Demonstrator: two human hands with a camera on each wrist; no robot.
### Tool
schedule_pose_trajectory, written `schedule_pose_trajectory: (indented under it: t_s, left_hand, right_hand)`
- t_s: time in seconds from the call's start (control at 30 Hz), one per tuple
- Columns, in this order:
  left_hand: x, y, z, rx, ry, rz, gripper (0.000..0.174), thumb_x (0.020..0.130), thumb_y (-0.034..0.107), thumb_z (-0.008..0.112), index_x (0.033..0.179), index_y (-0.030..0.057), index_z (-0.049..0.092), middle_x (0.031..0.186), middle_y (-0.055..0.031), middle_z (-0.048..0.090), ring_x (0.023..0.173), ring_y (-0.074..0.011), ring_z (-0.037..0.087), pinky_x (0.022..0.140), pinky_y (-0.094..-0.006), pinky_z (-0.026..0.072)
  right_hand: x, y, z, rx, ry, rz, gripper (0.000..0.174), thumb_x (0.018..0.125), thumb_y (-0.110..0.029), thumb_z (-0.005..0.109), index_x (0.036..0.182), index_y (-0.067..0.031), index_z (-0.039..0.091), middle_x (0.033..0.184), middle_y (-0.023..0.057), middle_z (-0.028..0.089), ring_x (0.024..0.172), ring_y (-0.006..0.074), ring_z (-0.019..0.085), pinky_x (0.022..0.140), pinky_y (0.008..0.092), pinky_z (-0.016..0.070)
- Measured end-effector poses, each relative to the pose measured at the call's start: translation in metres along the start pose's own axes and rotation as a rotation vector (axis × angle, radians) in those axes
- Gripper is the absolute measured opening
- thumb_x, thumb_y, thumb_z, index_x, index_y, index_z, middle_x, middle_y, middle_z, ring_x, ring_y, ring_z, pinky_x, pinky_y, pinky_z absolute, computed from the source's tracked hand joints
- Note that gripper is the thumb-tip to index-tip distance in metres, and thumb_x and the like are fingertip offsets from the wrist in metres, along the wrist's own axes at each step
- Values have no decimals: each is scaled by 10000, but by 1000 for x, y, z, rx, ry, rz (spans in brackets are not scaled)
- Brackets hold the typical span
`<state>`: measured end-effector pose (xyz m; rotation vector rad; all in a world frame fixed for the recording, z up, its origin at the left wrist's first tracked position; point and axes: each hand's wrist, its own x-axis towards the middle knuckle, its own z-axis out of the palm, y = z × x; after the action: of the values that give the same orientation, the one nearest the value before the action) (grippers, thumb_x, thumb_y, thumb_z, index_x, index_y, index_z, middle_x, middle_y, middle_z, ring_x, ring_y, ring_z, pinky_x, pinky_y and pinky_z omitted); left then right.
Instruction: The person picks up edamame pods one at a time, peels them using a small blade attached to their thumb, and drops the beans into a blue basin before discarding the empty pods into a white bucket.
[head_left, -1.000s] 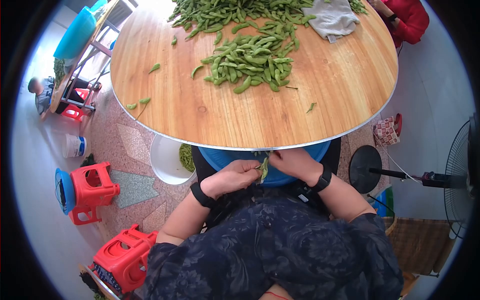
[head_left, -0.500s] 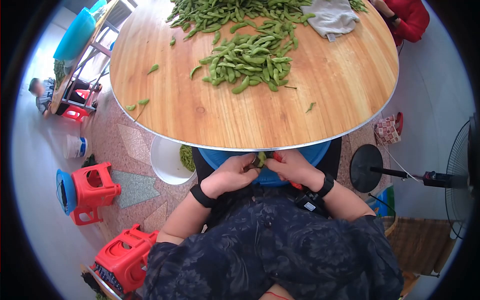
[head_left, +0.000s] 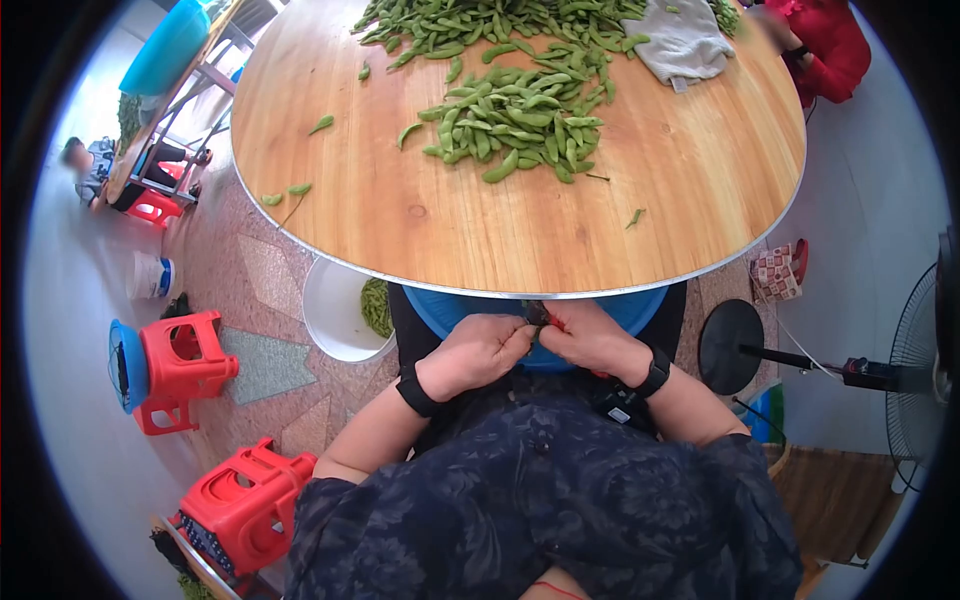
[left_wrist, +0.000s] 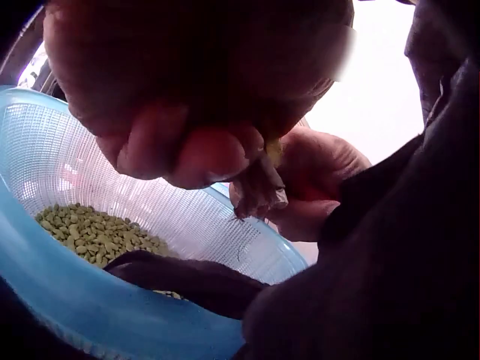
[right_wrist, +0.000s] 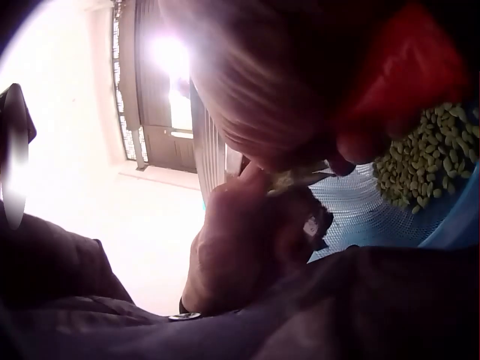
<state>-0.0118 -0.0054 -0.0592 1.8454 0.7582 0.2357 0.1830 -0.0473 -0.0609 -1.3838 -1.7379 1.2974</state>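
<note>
Below the table edge my left hand (head_left: pixel 468 350) and right hand (head_left: pixel 600 340) meet fingertip to fingertip over a blue mesh basket (left_wrist: pixel 45 142) on the lap. Between them, the left fingers pinch a green bean pod (right_wrist: pixel 291 178), mostly hidden by the hands. My right hand grips a red-handled tool (right_wrist: pixel 409 67), whose thin metal tip shows beside the pod. A crumpled grey wrapping (left_wrist: pixel 259 189) shows by the left fingertips. Shelled green beans (left_wrist: pixel 97 236) lie in the basket.
The round wooden table (head_left: pixel 350 210) bears a pile of green pods (head_left: pixel 520 120) and a grey cloth (head_left: pixel 680 45). A white basin (head_left: pixel 325 310) stands on the floor at left, near red stools (head_left: pixel 195 355). A fan (head_left: pixel 910 370) stands at right; a person in red (head_left: pixel 835 50) sits beyond.
One second ago the hands were apart, with an opened pod in the left. Then a green pod showed between them and red appeared in the right hand. Now the hands are together, covering the pod.
</note>
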Motion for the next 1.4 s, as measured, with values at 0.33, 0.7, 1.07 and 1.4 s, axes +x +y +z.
schedule_pose_trajectory:
  t_s: [0.33, 0.7, 1.07, 1.4]
  left_hand:
    - [-67, -41, -46, -109, 573, -340, 272, 900, 218, 644, 765, -14, 601, 594, -72, 543, 579, -125, 508, 525, -300, 416]
    - [-112, -2, -100, -455, 574, -230, 182, 928, 115, 564, 1079, 18, 595, 766, 29, 550, 666, -52, 494, 595, -213, 408]
    - [-18, 61, -58, -591, 249, -6, 211, 981, 152, 512, 1105, 7, 602, 874, 8, 590, 767, -55, 540, 682, -212, 448]
    - [16, 58, -35, -1007, 361, 21, 242, 1015, 218, 475, 1148, 41, 572, 923, 0, 632, 743, -57, 578, 652, -189, 467]
  right_hand:
    - [-15, 4, -11, -655, 53, 0, 175, 818, -62, 520, 959, 40, 544, 854, 260, 618, 786, 394, 633, 667, 475, 510]
    - [54, -89, -111, -633, 427, -73, 167, 869, -122, 579, 954, -8, 491, 749, 221, 583, 713, 399, 597, 613, 446, 483]
    - [34, -92, -83, -228, 467, -139, 274, 876, -134, 590, 1098, -10, 487, 817, 167, 638, 728, 340, 644, 646, 403, 507]
    - [10, -85, -49, -249, 552, -366, 186, 835, -48, 584, 1008, -2, 538, 687, 169, 587, 600, 353, 614, 522, 393, 487]
